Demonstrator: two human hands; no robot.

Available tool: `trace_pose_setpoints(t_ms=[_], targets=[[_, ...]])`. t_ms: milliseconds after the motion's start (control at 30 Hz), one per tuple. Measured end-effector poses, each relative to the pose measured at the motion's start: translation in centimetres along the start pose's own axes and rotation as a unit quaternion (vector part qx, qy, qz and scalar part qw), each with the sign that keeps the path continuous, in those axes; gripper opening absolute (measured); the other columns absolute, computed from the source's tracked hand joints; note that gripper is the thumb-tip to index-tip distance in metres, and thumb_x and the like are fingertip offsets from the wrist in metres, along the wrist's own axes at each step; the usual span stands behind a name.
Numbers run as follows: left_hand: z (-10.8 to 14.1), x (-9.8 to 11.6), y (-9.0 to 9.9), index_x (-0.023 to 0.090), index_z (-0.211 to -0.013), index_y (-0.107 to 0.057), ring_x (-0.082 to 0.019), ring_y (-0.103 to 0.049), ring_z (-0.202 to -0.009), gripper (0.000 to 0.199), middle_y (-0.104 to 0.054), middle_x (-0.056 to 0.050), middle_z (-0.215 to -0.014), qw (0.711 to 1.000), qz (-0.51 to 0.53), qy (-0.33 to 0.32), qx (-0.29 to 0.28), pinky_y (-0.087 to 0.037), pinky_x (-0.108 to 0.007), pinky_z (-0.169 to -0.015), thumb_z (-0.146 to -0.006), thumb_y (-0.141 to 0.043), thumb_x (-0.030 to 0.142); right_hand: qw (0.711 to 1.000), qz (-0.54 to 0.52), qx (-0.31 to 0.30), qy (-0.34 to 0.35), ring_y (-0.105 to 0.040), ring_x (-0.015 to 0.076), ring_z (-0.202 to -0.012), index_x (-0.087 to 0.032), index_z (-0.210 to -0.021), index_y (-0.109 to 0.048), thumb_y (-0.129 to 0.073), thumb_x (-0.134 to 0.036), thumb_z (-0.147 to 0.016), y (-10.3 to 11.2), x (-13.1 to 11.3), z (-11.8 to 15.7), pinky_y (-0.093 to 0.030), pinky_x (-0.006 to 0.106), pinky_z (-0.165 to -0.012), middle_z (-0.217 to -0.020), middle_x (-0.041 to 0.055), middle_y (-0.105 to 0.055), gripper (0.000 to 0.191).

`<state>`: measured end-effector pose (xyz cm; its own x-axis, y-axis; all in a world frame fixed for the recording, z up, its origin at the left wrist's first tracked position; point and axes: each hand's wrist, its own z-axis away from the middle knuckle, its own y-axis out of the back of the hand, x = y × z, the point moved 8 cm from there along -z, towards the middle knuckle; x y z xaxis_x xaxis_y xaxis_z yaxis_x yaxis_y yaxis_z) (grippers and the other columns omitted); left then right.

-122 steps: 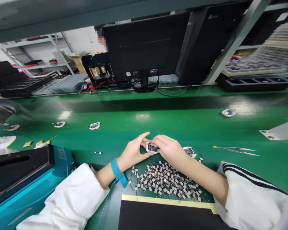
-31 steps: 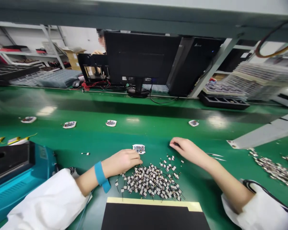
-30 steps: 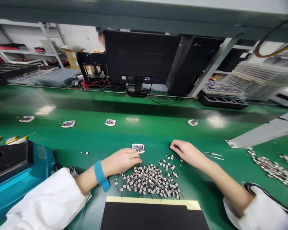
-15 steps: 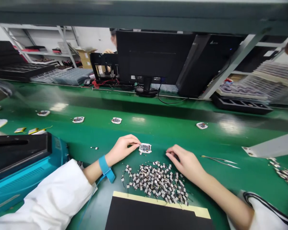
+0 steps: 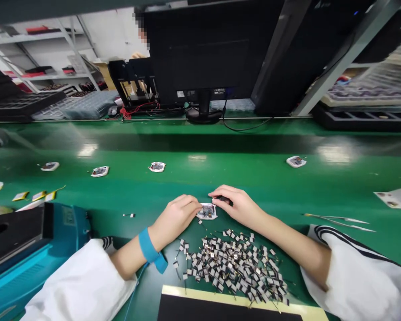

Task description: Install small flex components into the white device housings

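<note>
A small white-framed circuit unit lies on the green bench, between my two hands. My left hand, with a blue strap on its wrist, pinches the unit's left edge. My right hand is at the unit's upper right corner, thumb and fingers drawn close together; whatever lies between its fingertips is too small to make out. Just below the unit is a heap of small silver parts with dark leads.
Similar units lie in a row farther back. Tweezers rest at the right. A teal and black machine stands left, yellow batteries behind it. A monitor stands at the back. A black sheet lies in front.
My right hand has moved left and up to the unit's corner. My left hand stays at the unit's left edge. The view has tilted down and come closer.
</note>
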<state>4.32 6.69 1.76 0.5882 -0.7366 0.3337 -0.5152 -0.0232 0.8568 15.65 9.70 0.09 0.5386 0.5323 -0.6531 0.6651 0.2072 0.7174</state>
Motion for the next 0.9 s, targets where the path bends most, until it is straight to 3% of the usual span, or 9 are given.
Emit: trace_pose_setpoints(t_ms=[67, 167, 433, 633, 900], targets=[[-0.1, 0.2, 0.3, 0.014, -0.089, -0.057, -0.012, -0.053, -0.077, 0.015, -0.058, -0.003, -0.085, 1.0, 0.011, 0.01, 0.015, -0.047, -0.025, -0.07, -0.084, -0.044, 0.017, 1.0, 0.001, -0.011, 0.014, -0.053, 0.0148, -0.087, -0.018, -0.107, -0.053, -0.057, -0.033, -0.077, 0.0, -0.3, 0.6, -0.045, 0.026, -0.073, -0.1, 0.0057, -0.056, 0.033], [-0.2, 0.9, 0.2, 0.014, -0.093, -0.057, -0.012, -0.054, -0.077, 0.015, -0.058, -0.003, -0.087, 1.0, 0.024, -0.005, 0.011, -0.048, -0.024, -0.07, -0.083, -0.045, 0.015, 0.999, 0.006, -0.039, 0.036, -0.05, 0.0166, -0.097, -0.017, -0.11, -0.05, -0.062, -0.039, -0.071, -0.7, -0.7, 1.0, -0.043, 0.029, -0.084, -0.106, 0.0063, -0.053, 0.047], [-0.3, 1.6, -0.5, 0.015, -0.087, -0.059, -0.013, -0.054, -0.077, 0.012, -0.06, -0.002, -0.085, 0.999, 0.018, -0.025, -0.022, -0.048, -0.025, -0.07, -0.082, -0.048, 0.017, 0.995, 0.02, -0.07, 0.062, -0.052, 0.0156, -0.087, -0.014, -0.108, -0.053, -0.054, -0.038, -0.078, -1.9, -1.0, 1.2, -0.045, 0.028, -0.076, -0.095, 0.0061, -0.053, 0.038], [-0.2, 2.1, -0.5, 0.014, -0.09, -0.059, -0.014, -0.054, -0.078, 0.014, -0.06, -0.003, -0.086, 0.998, -0.021, -0.033, -0.058, -0.048, -0.026, -0.07, -0.083, -0.046, 0.015, 0.994, 0.025, -0.068, 0.077, -0.052, 0.0161, -0.087, -0.014, -0.105, -0.054, -0.057, -0.042, -0.074, -1.7, -1.2, 1.2, -0.045, 0.028, -0.075, -0.096, 0.006, -0.053, 0.042], [-0.3, 3.6, -0.4, 0.011, -0.087, -0.058, -0.015, -0.055, -0.078, 0.02, -0.058, -0.005, -0.081, 0.984, -0.101, -0.103, -0.107, -0.049, -0.026, -0.068, -0.086, -0.038, 0.017, 0.995, 0.034, -0.06, 0.073, -0.053, 0.0158, -0.086, -0.015, -0.102, -0.055, -0.06, -0.039, -0.073, -1.7, -1.1, 1.2, -0.045, 0.027, -0.072, -0.097, 0.0056, -0.053, 0.038]])
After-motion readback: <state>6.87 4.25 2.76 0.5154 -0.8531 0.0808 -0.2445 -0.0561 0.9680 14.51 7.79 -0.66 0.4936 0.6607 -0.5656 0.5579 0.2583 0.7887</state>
